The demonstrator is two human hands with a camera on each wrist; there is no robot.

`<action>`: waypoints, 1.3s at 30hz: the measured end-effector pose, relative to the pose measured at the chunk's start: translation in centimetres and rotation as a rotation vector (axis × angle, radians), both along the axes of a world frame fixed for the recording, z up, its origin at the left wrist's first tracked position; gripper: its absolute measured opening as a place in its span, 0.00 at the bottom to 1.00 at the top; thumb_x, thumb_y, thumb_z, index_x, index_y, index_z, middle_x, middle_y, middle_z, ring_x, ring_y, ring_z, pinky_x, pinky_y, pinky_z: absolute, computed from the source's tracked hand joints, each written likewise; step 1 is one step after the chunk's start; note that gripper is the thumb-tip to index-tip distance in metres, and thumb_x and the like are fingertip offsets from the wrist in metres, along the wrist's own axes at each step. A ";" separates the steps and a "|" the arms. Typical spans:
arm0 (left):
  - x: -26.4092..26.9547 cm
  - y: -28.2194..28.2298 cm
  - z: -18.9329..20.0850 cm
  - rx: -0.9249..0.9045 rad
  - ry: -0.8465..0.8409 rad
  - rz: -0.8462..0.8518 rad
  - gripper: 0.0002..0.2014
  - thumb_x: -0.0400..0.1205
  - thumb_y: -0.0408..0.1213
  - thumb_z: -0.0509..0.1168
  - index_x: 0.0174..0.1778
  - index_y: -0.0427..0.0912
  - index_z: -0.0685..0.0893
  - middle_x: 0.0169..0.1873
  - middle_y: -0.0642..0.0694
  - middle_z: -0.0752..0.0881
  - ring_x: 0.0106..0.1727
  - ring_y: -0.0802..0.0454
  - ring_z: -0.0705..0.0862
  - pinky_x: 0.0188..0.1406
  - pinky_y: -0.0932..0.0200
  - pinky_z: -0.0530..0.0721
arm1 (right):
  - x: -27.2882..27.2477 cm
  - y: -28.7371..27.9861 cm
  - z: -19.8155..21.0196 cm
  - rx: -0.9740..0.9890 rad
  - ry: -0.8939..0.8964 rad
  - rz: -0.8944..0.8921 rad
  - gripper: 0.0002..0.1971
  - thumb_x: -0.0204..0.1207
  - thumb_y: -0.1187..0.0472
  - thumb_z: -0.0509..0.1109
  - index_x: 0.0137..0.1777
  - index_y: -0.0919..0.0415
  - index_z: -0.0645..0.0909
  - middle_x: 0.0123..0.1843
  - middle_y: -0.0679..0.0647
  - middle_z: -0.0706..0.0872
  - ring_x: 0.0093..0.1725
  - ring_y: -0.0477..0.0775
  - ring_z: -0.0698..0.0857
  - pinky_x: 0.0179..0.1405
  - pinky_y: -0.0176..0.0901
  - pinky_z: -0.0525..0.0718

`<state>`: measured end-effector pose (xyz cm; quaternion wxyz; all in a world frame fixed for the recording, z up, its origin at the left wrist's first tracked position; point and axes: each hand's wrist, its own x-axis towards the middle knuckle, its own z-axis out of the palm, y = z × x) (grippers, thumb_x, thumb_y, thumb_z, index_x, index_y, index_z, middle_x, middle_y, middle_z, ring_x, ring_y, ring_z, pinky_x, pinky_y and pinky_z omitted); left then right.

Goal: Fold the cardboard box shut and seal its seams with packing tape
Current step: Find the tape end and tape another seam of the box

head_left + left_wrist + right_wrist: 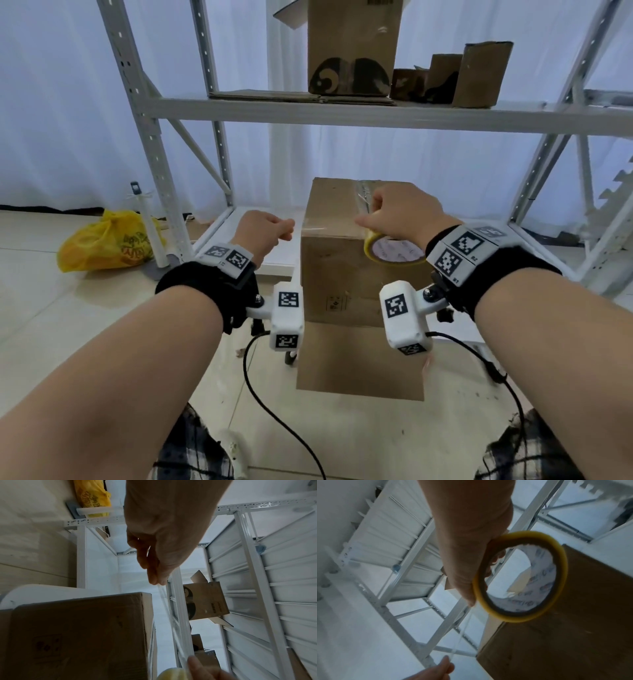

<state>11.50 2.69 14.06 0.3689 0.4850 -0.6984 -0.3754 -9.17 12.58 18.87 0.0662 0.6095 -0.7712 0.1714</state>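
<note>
A tall brown cardboard box (342, 274) stands in front of me, flaps closed on top, with clear tape along its top seam. My right hand (368, 219) grips a yellow-edged packing tape roll (394, 251) at the box's near top edge; its fingers pass through the roll (522, 577). A clear tape strip (175, 622) stretches left from the roll, just above the box's (82, 635) top edge. My left hand (289, 229) pinches the strip's free end left of the box, with fingertips (156, 580) pressed together on it. The strip (462, 632) hangs taut between both hands.
A white metal shelving rack (308, 113) rises behind the box, with other cardboard boxes (352, 48) on its upper shelf. A yellow plastic bag (106, 243) and a white post on a base (150, 233) sit on the floor at left. Black cables (270, 404) hang from my wrists.
</note>
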 end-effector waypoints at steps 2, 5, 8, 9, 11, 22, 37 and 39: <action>0.0 -0.2 -0.3 0.018 0.060 0.017 0.12 0.79 0.44 0.69 0.43 0.36 0.88 0.33 0.49 0.87 0.38 0.53 0.80 0.41 0.61 0.78 | 0.6 -0.8 0.9 0.006 0.116 -0.012 0.14 0.72 0.42 0.66 0.43 0.51 0.75 0.41 0.48 0.81 0.43 0.53 0.81 0.43 0.46 0.79; 0.1 -0.9 -0.1 0.007 0.080 0.065 0.15 0.78 0.48 0.70 0.38 0.38 0.86 0.34 0.48 0.87 0.36 0.55 0.79 0.44 0.58 0.78 | 1.4 -2.1 2.0 0.006 0.193 0.010 0.08 0.73 0.50 0.65 0.46 0.54 0.74 0.42 0.50 0.81 0.44 0.56 0.82 0.45 0.49 0.78; 0.1 -1.6 0.2 -0.040 0.066 0.124 0.16 0.77 0.48 0.70 0.30 0.40 0.83 0.34 0.46 0.86 0.34 0.53 0.78 0.48 0.52 0.79 | 2.2 -3.3 2.4 0.013 0.238 0.031 0.06 0.75 0.54 0.64 0.47 0.56 0.76 0.44 0.52 0.82 0.45 0.56 0.82 0.49 0.51 0.80; 0.1 -2.0 0.2 -0.051 0.057 0.134 0.16 0.77 0.47 0.70 0.29 0.40 0.82 0.33 0.46 0.86 0.34 0.53 0.78 0.48 0.52 0.79 | 2.4 -3.7 2.4 0.020 0.250 0.031 0.06 0.75 0.54 0.64 0.47 0.56 0.76 0.44 0.52 0.83 0.45 0.56 0.82 0.49 0.51 0.81; 0.2 -2.5 0.2 -0.073 0.023 0.137 0.16 0.78 0.47 0.70 0.28 0.40 0.81 0.31 0.47 0.85 0.34 0.53 0.79 0.47 0.52 0.78 | 2.4 -4.4 2.0 0.059 0.279 0.023 0.06 0.75 0.54 0.65 0.46 0.55 0.76 0.44 0.52 0.83 0.44 0.56 0.82 0.47 0.49 0.80; -0.8 -3.6 -2.5 -0.111 -0.123 0.109 0.16 0.79 0.47 0.68 0.37 0.36 0.84 0.32 0.48 0.84 0.30 0.58 0.76 0.41 0.58 0.73 | 2.0 -5.4 0.5 -0.002 0.231 0.039 0.05 0.73 0.56 0.63 0.46 0.55 0.72 0.40 0.50 0.79 0.43 0.56 0.79 0.52 0.51 0.72; -1.4 -3.6 -3.1 -0.106 -0.051 0.154 0.16 0.78 0.47 0.68 0.32 0.38 0.82 0.36 0.42 0.88 0.39 0.49 0.82 0.44 0.55 0.77 | 1.5 -4.2 -1.1 -0.271 0.315 0.015 0.11 0.77 0.56 0.62 0.54 0.61 0.80 0.55 0.59 0.78 0.55 0.61 0.76 0.54 0.53 0.72; -1.2 -3.6 -3.0 -0.099 -0.039 0.174 0.16 0.77 0.47 0.68 0.27 0.42 0.78 0.35 0.43 0.87 0.38 0.49 0.81 0.45 0.54 0.78 | 1.7 -4.2 -1.1 -0.249 0.300 -0.037 0.12 0.78 0.53 0.63 0.56 0.58 0.79 0.58 0.58 0.77 0.59 0.61 0.75 0.57 0.55 0.70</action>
